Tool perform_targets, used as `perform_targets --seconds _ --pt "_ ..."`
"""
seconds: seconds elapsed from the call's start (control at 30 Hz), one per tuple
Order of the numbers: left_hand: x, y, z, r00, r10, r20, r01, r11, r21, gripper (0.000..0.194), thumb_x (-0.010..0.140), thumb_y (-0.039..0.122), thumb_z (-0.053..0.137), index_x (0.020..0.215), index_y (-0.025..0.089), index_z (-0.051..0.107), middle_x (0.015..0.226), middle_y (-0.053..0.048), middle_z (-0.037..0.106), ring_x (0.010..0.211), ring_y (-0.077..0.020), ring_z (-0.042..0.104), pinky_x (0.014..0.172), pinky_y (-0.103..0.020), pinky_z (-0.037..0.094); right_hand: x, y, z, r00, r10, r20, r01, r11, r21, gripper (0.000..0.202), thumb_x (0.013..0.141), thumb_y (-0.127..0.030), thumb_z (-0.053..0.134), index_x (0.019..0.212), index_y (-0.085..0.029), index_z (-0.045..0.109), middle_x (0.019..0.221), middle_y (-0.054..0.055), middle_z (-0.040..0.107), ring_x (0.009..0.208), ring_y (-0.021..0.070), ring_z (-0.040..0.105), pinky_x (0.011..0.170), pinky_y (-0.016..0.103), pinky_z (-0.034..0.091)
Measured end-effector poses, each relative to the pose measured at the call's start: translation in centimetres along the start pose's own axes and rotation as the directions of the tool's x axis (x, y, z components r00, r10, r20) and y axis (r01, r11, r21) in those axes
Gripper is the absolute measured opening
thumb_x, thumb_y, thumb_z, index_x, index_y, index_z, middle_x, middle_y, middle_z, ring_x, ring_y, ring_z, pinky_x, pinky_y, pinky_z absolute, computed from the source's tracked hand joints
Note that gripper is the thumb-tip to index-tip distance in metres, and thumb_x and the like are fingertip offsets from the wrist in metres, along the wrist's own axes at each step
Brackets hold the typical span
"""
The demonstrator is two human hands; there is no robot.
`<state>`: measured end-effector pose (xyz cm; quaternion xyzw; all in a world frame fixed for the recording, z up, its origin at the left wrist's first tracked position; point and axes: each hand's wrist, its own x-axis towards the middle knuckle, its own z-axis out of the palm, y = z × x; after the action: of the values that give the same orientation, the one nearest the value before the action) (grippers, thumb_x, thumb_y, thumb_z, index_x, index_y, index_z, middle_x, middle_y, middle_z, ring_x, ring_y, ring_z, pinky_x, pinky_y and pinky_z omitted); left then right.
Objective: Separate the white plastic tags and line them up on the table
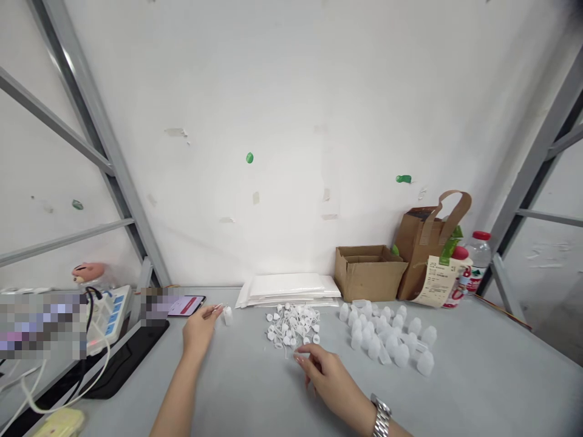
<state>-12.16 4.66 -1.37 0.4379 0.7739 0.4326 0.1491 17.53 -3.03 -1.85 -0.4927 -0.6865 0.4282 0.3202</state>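
My left hand (200, 331) is at the left, fingers pinched together at the side of a small translucent white bottle (228, 315). The fingertips meet the bottle's left side and partly cover it. At the front edge of a heap of small white caps with thin strips or stems (294, 325) is my right hand (325, 373). Its thumb and index finger come together over a tiny pale piece too small to name; the other fingers curl under. Several frosted, faceted pieces like little bottles or covers (392, 334) lie scattered to the right of the heap.
Behind the heap lies a stack of flat white packets (289, 288). An open cardboard box (371, 276), a brown paper bag (414, 255) and a red-capped bottle (478, 261) stand at the back right. A phone (186, 305), a black slab (130, 358) and a power strip (113, 318) with cables lie left.
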Motion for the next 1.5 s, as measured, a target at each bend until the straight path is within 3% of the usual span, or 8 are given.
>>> perform_targets --seconds 0.53,0.67,0.77,0.83,0.9,1.03,1.2,1.5 --pt "-0.6 0.9 -1.4 1.000 0.017 -0.014 -0.016 0.999 0.039 0.034 0.071 0.046 0.051 0.085 0.017 0.064 0.091 -0.012 0.070 0.093 -0.0305 0.061 0.079 -0.039 0.045 -0.2 -0.6 -0.4 0.998 -0.053 -0.025 0.051 0.996 -0.066 0.032 0.086 -0.042 0.039 0.090 -0.020 0.062 0.058 0.000 0.061 0.056 0.0144 0.056 0.056 0.023 0.040" --pt "-2.0 2.4 -1.7 0.951 0.103 -0.292 -0.116 0.993 -0.026 0.056 0.074 0.052 0.047 0.115 0.015 0.049 0.109 -0.014 0.062 0.097 -0.0269 0.059 0.081 -0.037 0.044 0.5 -0.5 -2.4 0.966 -0.172 -0.195 0.115 0.956 -0.271 0.029 0.087 -0.037 0.038 0.091 -0.019 0.061 0.074 0.004 0.063 0.067 0.0169 0.056 0.064 0.027 0.041" --pt "-3.8 4.1 -0.8 0.861 0.308 -0.405 -0.353 0.935 -0.042 0.051 0.075 0.049 0.045 0.112 0.015 0.051 0.099 -0.011 0.062 0.095 -0.0235 0.057 0.077 -0.032 0.045 1.5 0.3 -5.0 0.853 -0.347 -0.390 0.087 0.831 -0.549 0.029 0.088 -0.030 0.037 0.095 -0.014 0.060 0.085 0.009 0.061 0.082 0.0218 0.052 0.077 0.034 0.038" --pt "-5.1 5.1 0.4 0.903 0.340 -0.263 -0.376 0.921 -0.103 0.046 0.075 0.049 0.045 0.107 0.017 0.054 0.089 -0.007 0.063 0.080 -0.0200 0.058 0.066 -0.028 0.046 2.1 1.1 -6.6 0.795 -0.400 -0.456 -0.027 0.728 -0.685 0.028 0.088 -0.027 0.038 0.098 -0.014 0.061 0.090 0.011 0.061 0.086 0.0243 0.050 0.077 0.036 0.035" --pt "-6.4 5.6 1.9 0.921 0.386 0.056 -0.375 0.915 -0.146 0.040 0.075 0.048 0.047 0.101 0.019 0.057 0.077 -0.003 0.063 0.068 -0.0172 0.057 0.061 -0.027 0.045 2.6 2.0 -7.8 0.773 -0.424 -0.471 -0.125 0.627 -0.769 0.028 0.088 -0.026 0.038 0.100 -0.016 0.061 0.097 0.011 0.061 0.090 0.0258 0.048 0.075 0.037 0.033" --pt "-8.3 5.8 4.2 0.706 0.507 0.495 -0.505 0.850 -0.151 0.024 0.075 0.038 0.049 0.087 0.022 0.062 0.076 -0.001 0.063 0.073 -0.0174 0.058 0.069 -0.027 0.044 3.3 3.2 -8.7 0.790 -0.442 -0.426 -0.157 0.525 -0.837 0.028 0.089 -0.024 0.038 0.102 -0.022 0.063 0.104 0.008 0.063 0.095 0.0255 0.047 0.076 0.037 0.029" --pt "-9.6 5.6 5.5 0.657 0.534 0.533 -0.579 0.809 -0.097 0.016 0.078 0.031 0.046 0.084 0.024 0.059 0.087 -0.002 0.058 0.080 -0.0178 0.057 0.073 -0.029 0.044 3.8 3.8 -8.6 0.819 -0.411 -0.401 -0.123 0.556 -0.822 0.027 0.089 -0.022 0.039 0.094 -0.023 0.066 0.090 0.007 0.068 0.088 0.0230 0.051 0.072 0.035 0.026" --pt "-9.9 5.5 6.7 0.758 0.453 0.469 -0.556 0.825 0.103 0.013 0.076 0.029 0.048 0.082 0.022 0.057 0.089 -0.004 0.057 0.092 -0.0213 0.054 0.078 -0.032 0.041 4.1 4.0 -8.8 0.830 -0.384 -0.405 -0.127 0.577 -0.807 0.025 0.088 -0.022 0.041 0.095 -0.023 0.065 0.091 0.006 0.069 0.086 0.0224 0.052 0.070 0.035 0.025"
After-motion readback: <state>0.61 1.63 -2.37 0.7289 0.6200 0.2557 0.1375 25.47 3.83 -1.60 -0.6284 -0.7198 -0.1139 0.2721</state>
